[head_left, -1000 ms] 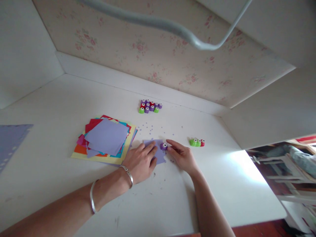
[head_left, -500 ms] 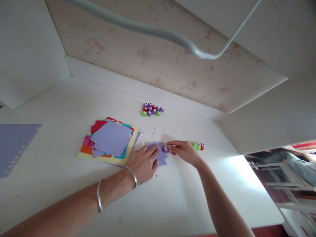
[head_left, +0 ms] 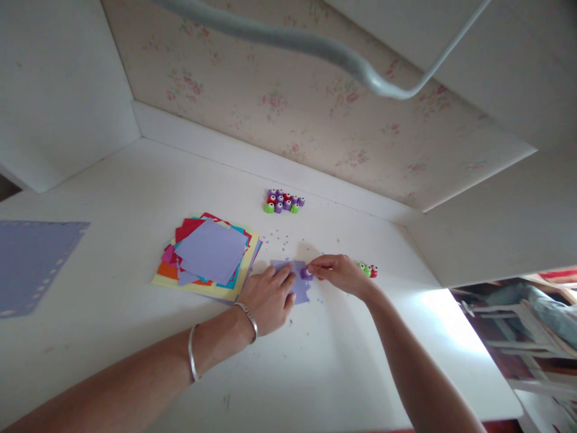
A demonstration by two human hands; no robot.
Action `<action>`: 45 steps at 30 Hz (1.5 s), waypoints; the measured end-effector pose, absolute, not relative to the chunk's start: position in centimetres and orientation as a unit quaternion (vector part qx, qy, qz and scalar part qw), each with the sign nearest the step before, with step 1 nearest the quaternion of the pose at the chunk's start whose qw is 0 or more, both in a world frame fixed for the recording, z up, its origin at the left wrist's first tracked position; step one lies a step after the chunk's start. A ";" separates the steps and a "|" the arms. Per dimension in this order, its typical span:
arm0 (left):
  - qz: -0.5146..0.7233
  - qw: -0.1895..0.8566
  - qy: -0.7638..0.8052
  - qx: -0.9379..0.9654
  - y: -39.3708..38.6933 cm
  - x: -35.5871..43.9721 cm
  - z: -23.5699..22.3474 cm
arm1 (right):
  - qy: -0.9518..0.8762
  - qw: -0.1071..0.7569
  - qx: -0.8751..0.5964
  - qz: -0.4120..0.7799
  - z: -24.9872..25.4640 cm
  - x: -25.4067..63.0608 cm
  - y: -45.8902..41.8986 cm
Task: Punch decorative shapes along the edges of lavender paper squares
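Observation:
My left hand (head_left: 269,299) lies flat with its fingers out on a small purple sheet of paper (head_left: 299,296), holding it against the desk. The sheet's right edge is notched. At that edge sits a small purple craft punch (head_left: 306,275) with a white top. My right hand (head_left: 333,273) has thumb and fingertips closed on the punch, the fingers partly covering its top. Tiny purple paper bits (head_left: 285,242) are scattered on the desk around the sheet.
Left of my hands lies a stack of coloured paper (head_left: 211,249). A larger purple sheet (head_left: 38,261) with a notched edge is at far left. Several craft punches (head_left: 283,201) stand near the wall, and more green and red ones (head_left: 373,270) behind my right hand. A white cable (head_left: 315,48) hangs above.
My right fingertips have come further over the punch's top, covering more of it. My left hand stays on the sheet. The whole view has shifted slightly.

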State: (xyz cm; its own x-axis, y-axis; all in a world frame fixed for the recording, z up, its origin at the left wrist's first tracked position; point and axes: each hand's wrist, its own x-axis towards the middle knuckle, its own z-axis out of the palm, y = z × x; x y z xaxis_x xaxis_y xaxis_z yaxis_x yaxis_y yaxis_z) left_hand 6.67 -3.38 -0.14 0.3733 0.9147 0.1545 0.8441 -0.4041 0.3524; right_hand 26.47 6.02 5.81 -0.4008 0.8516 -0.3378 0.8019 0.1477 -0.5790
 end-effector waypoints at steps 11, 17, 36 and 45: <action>0.163 0.100 0.536 0.822 -3.4 6.6 -0.2 | -0.755 0.017 -0.552 0.354 5.4 26.7 6.3; 0.163 0.104 0.537 0.821 -3.5 6.6 0.0 | -0.732 0.018 -0.577 0.362 5.0 26.4 6.2; 0.163 0.103 0.537 0.821 -3.4 6.7 0.2 | -0.719 0.032 -0.588 0.370 4.5 25.9 6.2; 0.164 0.103 0.537 0.821 -3.5 6.7 0.0 | -0.740 0.043 -0.562 0.367 4.1 26.4 6.3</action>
State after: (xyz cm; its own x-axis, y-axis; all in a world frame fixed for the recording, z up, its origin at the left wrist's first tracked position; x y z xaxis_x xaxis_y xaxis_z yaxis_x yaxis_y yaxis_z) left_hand 6.67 -3.48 0.04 0.3702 0.9151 0.1599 0.8475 -0.4032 0.3453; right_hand 26.41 6.30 4.14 -0.3656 0.8631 -0.3484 0.7999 0.0999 -0.5918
